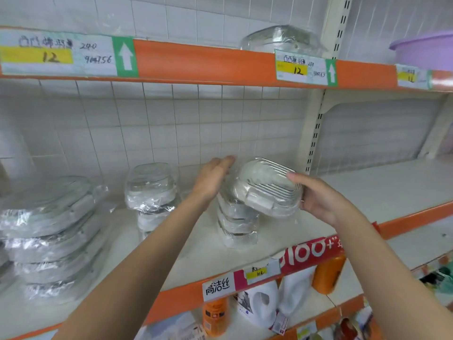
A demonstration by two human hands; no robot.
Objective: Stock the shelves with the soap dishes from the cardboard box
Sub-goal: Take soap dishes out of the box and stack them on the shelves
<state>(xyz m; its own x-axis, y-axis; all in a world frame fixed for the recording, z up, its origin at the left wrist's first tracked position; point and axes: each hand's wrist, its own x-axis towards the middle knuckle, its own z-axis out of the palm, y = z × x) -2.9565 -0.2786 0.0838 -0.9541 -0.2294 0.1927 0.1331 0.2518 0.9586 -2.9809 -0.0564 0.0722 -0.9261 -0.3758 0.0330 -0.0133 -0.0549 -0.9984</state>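
A white soap dish [266,186] with a ribbed top, wrapped in clear plastic, sits tilted on top of a stack of wrapped soap dishes [236,223] on the middle shelf [397,190]. My right hand [321,200] grips its right end, thumb on top. With fingers straight, my left hand [213,179] lies against the stack's left side, beside the top dish. A second stack of wrapped dishes [150,195] stands to the left. The cardboard box is out of view.
Larger wrapped dishes [49,231] are piled at the far left. The upper shelf holds a wrapped container [282,38] and a purple basin [426,49]. Orange and white bottles [328,273] stand on the lower shelf. Bare shelf lies to the right.
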